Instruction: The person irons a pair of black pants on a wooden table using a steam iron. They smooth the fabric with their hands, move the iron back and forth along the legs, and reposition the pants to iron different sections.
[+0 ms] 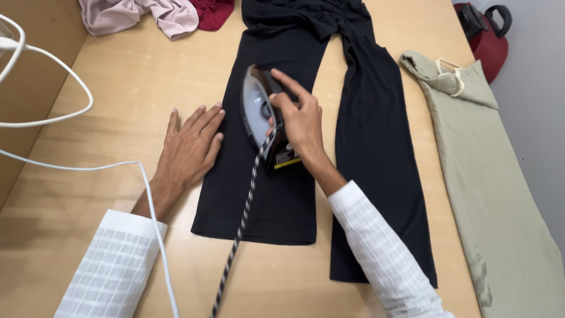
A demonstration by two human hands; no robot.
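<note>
Iron (262, 115) sits on the left leg of black trousers (365, 135), which lie flat on a wooden table (118, 76). Right hand (300, 118) is wrapped around the iron's handle, index finger extended forward. Left hand (191, 144) lies flat, fingers spread, fingertips on the trouser edge just beside the iron. Striped cord (244, 218) trails toward the camera. White cable (70, 118) at left, olive cloth (488, 176) at right, pink garment (141, 15) at the far edge.

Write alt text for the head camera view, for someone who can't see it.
A person's right hand holds an iron on one leg of black trousers spread on a wooden table, while the left hand lies flat at the leg's edge. A striped cord trails toward the viewer; an olive garment lies at right.
</note>
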